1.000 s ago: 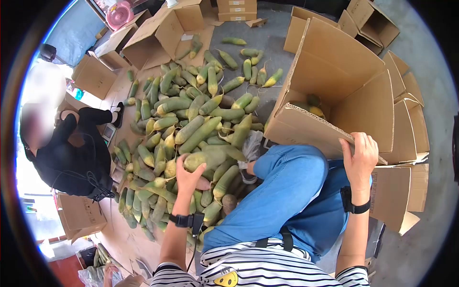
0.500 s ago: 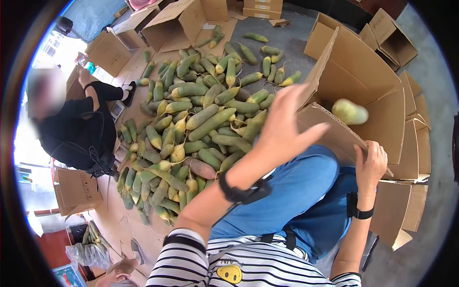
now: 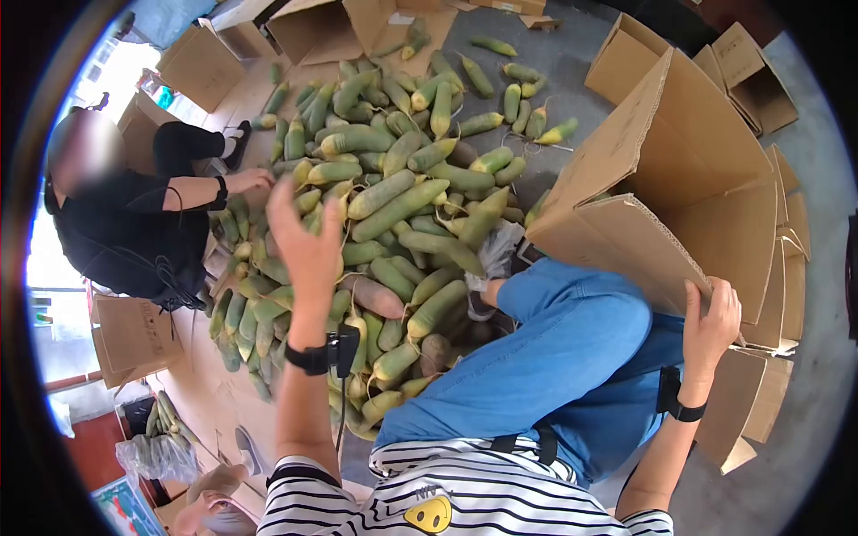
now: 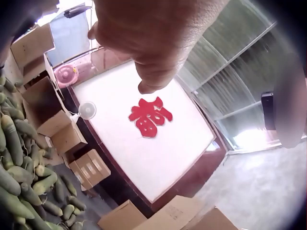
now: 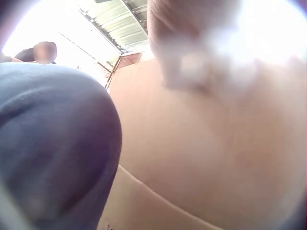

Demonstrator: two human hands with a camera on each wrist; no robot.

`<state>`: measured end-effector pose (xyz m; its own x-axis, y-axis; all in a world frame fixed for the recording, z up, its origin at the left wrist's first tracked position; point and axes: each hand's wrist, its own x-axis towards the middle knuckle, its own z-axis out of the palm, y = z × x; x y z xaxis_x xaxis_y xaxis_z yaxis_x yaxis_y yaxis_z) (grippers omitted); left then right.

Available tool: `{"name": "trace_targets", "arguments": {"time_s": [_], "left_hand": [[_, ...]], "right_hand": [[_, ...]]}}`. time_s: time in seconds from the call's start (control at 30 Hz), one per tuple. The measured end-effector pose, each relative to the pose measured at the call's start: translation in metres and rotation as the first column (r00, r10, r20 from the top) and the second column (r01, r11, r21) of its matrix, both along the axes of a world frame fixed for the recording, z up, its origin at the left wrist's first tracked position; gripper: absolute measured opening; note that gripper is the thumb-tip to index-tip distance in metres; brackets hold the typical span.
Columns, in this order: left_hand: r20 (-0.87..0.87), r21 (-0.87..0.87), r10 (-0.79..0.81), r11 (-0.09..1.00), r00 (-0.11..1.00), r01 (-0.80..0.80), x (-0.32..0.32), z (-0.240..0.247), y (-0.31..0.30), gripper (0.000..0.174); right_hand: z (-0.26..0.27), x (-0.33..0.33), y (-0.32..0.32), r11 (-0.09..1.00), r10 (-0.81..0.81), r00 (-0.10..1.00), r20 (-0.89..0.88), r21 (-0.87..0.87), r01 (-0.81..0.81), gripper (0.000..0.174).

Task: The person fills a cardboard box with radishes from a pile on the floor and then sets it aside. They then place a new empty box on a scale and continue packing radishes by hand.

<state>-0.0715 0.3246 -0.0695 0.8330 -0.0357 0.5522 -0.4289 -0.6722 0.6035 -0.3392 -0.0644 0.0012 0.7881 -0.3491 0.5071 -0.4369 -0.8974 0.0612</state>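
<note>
My left hand (image 3: 307, 243) hangs over the heap of green radishes (image 3: 400, 211), its fingers apart and nothing in them. A dull pinkish radish (image 3: 372, 296) lies just to the right of that wrist. In the left wrist view the same hand (image 4: 158, 38) shows from beneath, blurred and without a radish. My right hand (image 3: 712, 326) grips the near rim of a tall open cardboard box (image 3: 617, 237), thumb on one side and fingers over the other. The box tilts toward my knee, and its near wall hides most of the inside.
Across the heap sits another person (image 3: 116, 210) in black, one hand reaching to the radishes. More open boxes (image 3: 746, 71) stand behind and right of mine. A carton (image 3: 134, 335) stands at the left, near bagged radishes (image 3: 161, 447). My bent knee (image 3: 590, 308) is between heap and box.
My left hand took a green radish from the heap, swung right and let it go into the box, then came back over the heap. The right hand stays on the rim.
</note>
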Motion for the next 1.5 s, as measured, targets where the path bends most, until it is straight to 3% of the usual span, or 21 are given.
{"name": "trace_targets", "arguments": {"time_s": [0.03, 0.1, 0.17, 0.23, 0.3, 0.4, 0.53, 0.77, 0.83, 0.9, 0.97, 1.0, 1.03, 1.07, 1.13, 1.17, 1.23, 1.3, 1.4, 1.47, 1.5], "left_hand": [[-0.176, 0.154, -0.135, 0.975, 0.975, 0.162, -0.001, -0.063, 0.000, 0.055], [-0.424, 0.143, -0.187, 0.952, 0.886, 0.270, -0.023, -0.135, -0.008, 0.048], [-0.578, 0.179, -0.248, 0.891, 0.777, 0.418, -0.050, -0.163, -0.026, 0.038], [-0.630, 0.237, -0.222, 0.857, 0.744, 0.456, -0.070, -0.205, -0.034, 0.038], [-0.852, 0.409, 0.019, 0.648, 0.524, 0.643, -0.085, -0.233, -0.041, 0.051], [-0.814, 0.490, 0.056, 0.601, 0.578, 0.632, -0.104, -0.251, -0.043, 0.066], [-0.805, 0.514, 0.094, 0.605, 0.586, 0.608, -0.109, -0.258, -0.047, 0.064], [-0.834, 0.377, 0.031, 0.762, 0.551, 0.527, -0.105, -0.247, -0.020, 0.063], [-0.892, 0.155, -0.091, 0.858, 0.442, 0.490, -0.099, -0.240, -0.007, 0.062], [-0.855, 0.093, -0.169, 0.880, 0.490, 0.466, -0.092, -0.225, -0.002, 0.059], [-0.779, -0.294, -0.417, 0.903, 0.468, 0.314, -0.086, -0.194, -0.003, 0.057], [-0.782, -0.298, -0.433, 0.892, 0.448, 0.341, -0.076, -0.173, -0.007, 0.057], [-0.650, -0.427, -0.549, 0.836, 0.525, 0.345, -0.070, -0.139, -0.022, 0.057], [-0.584, -0.558, -0.626, 0.772, 0.517, 0.303, -0.065, -0.090, -0.041, 0.058], [-0.418, -0.674, -0.704, 0.664, 0.574, 0.324, -0.057, -0.010, -0.077, 0.066], [-0.245, -0.747, -0.754, 0.548, 0.609, 0.378, -0.059, 0.036, -0.097, 0.065], [0.117, -0.831, -0.817, 0.231, 0.565, 0.506, -0.059, 0.091, -0.140, 0.069], [0.349, -0.779, -0.795, 0.049, 0.497, 0.625, -0.061, 0.134, -0.186, 0.071], [0.497, -0.733, -0.697, -0.019, 0.517, 0.680, -0.072, 0.160, -0.253, 0.072], [0.434, -0.804, -0.805, -0.143, 0.404, 0.578, -0.077, 0.158, -0.271, 0.063], [0.287, -0.773, -0.866, 0.043, 0.409, 0.633, -0.075, 0.145, -0.266, 0.057]], "right_hand": [[0.000, 0.000, 0.000, 1.000, -0.004, 1.000, -0.007, -0.001, 0.003, 0.023], [0.000, 0.000, -0.001, 1.000, -0.011, 1.000, -0.024, -0.009, 0.011, 0.024], [0.000, 0.001, -0.002, 0.999, -0.045, 0.999, -0.012, 0.015, 0.046, 0.025], [-0.001, 0.002, -0.003, 0.999, -0.046, 0.999, -0.024, 0.015, 0.046, 0.026], [-0.001, 0.003, -0.004, 0.999, -0.052, 0.998, -0.021, 0.013, 0.052, 0.026], [-0.002, 0.004, -0.004, 0.999, -0.045, 0.999, -0.020, -0.012, 0.045, 0.026], [0.000, 0.004, -0.002, 0.999, -0.042, 0.999, -0.029, 0.001, 0.043, 0.025], [0.004, 0.005, 0.002, 1.000, -0.011, 1.000, 0.008, 0.011, 0.011, 0.022], [0.004, 0.004, 0.004, 1.000, -0.004, 1.000, 0.017, 0.016, 0.003, 0.021], [0.003, 0.004, 0.004, 1.000, 0.011, 0.999, 0.032, 0.020, -0.011, 0.021], [0.002, 0.004, 0.003, 1.000, 0.006, 0.999, 0.038, 0.018, -0.006, 0.021], [0.002, 0.004, 0.003, 1.000, 0.008, 0.999, 0.033, 0.016, -0.008, 0.021], [0.001, 0.004, 0.004, 1.000, 0.017, 0.999, 0.039, 0.020, -0.018, 0.021], [0.001, 0.004, 0.004, 1.000, 0.016, 0.999, 0.044, 0.017, -0.016, 0.022], [0.001, 0.004, 0.004, 0.999, 0.029, 0.998, 0.052, 0.013, -0.029, 0.022], [0.001, 0.004, 0.004, 1.000, 0.021, 0.998, 0.055, 0.016, -0.022, 0.022], [-0.001, 0.002, 0.004, 0.999, 0.033, 0.998, 0.056, 0.017, -0.034, 0.022], [-0.002, 0.001, 0.002, 1.000, 0.016, 0.999, 0.044, 0.001, -0.016, 0.022], [-0.002, 0.001, 0.002, 1.000, 0.014, 0.999, 0.035, -0.019, -0.013, 0.022], [-0.003, 0.000, 0.003, 0.999, 0.022, 0.999, 0.034, -0.025, -0.021, 0.023], [-0.004, 0.000, 0.002, 0.999, 0.012, 1.000, 0.029, -0.041, -0.010, 0.023]]}}
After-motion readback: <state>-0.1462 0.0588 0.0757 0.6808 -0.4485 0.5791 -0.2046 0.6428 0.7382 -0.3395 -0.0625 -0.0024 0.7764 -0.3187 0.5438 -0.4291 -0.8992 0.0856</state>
